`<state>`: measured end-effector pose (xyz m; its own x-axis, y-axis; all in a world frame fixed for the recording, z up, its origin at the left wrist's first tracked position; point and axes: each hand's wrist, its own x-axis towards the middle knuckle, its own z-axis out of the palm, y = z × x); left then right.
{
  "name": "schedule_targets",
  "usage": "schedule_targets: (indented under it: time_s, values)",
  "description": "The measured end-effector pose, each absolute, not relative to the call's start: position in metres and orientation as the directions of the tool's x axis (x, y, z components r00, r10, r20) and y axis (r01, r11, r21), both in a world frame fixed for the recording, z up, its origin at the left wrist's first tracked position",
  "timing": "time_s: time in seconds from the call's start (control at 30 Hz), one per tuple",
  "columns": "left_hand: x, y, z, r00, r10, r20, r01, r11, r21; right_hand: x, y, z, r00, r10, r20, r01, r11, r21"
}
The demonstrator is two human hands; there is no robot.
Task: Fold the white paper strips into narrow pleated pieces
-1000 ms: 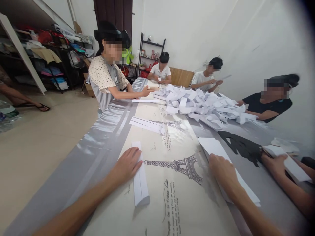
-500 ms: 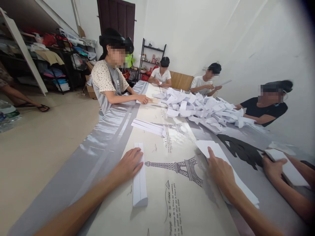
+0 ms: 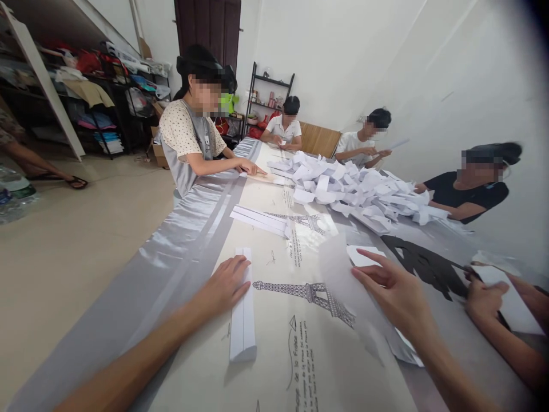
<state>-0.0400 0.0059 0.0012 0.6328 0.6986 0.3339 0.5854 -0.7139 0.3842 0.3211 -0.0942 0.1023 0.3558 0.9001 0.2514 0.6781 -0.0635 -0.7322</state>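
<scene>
My left hand [image 3: 228, 281] lies flat across a long folded white paper strip [image 3: 243, 326], fingers and thumb apart on its upper part. The strip sits lengthwise on the Eiffel Tower-printed cover [image 3: 274, 372]. At the right, my right hand [image 3: 397, 294] pinches the edge of a thin white paper sheet [image 3: 337, 266] between thumb and fingers. This sheet is raised, tilted and blurred by motion. Beneath and behind the hand lies a stack of white paper [image 3: 364, 256], mostly hidden. Another folded strip [image 3: 259, 220] rests farther up the cover.
A large heap of white paper pieces [image 3: 338, 186] covers the table's far right. Beside the stack lies a dark flat piece [image 3: 422, 263]. Another person's hand [image 3: 486, 297] grips a white block at right. Several people sit around the table; one person's hand [image 3: 253, 167] touches paper ahead.
My right hand has gone from pointing on the paper stack to pinching a sheet, which is now lifted leftward off it. My left hand stays on the folded strip.
</scene>
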Motion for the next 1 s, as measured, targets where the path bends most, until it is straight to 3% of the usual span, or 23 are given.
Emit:
schedule_targets:
  time_s: [0.1, 0.17, 0.23, 0.33, 0.47, 0.63, 0.83, 1.0]
  values:
    - [-0.04, 0.007, -0.002, 0.614, 0.71, 0.344, 0.594, -0.703, 0.391, 0.276, -0.094, 0.119, 0.345, 0.928, 0.139, 0.369, 0.002, -0.929]
    - [-0.04, 0.009, -0.006, 0.605, 0.71, 0.361, 0.592, -0.704, 0.392, 0.256, -0.083, 0.113, 0.301, 0.953, 0.031, 0.198, -0.031, -0.98]
    - [-0.04, 0.009, -0.009, 0.591, 0.704, 0.395, 0.589, -0.711, 0.386, 0.247, -0.067, 0.093, 0.249, 0.968, -0.03, 0.135, -0.066, -0.989]
    - [-0.04, 0.009, -0.007, 0.543, 0.698, 0.467, 0.599, -0.711, 0.368, 0.242, -0.043, 0.051, 0.23, 0.973, -0.014, 0.328, -0.092, -0.94]
    - [-0.035, 0.004, 0.002, 0.585, 0.651, 0.485, 0.575, -0.754, 0.318, 0.235, -0.028, 0.016, 0.205, 0.978, 0.031, 0.436, -0.063, -0.898]
    - [-0.026, -0.003, -0.001, 0.762, 0.557, 0.331, 0.517, -0.831, 0.208, 0.233, -0.027, 0.01, 0.141, 0.986, 0.089, 0.519, 0.003, -0.855]
    - [-0.025, -0.002, -0.005, 0.77, 0.569, 0.288, 0.537, -0.822, 0.19, 0.255, -0.041, 0.01, 0.013, 1.0, 0.027, 0.587, 0.014, -0.809]
    - [-0.027, -0.003, -0.003, 0.748, 0.59, 0.305, 0.555, -0.807, 0.201, 0.251, -0.05, 0.016, -0.092, 0.989, 0.114, 0.668, 0.146, -0.73]
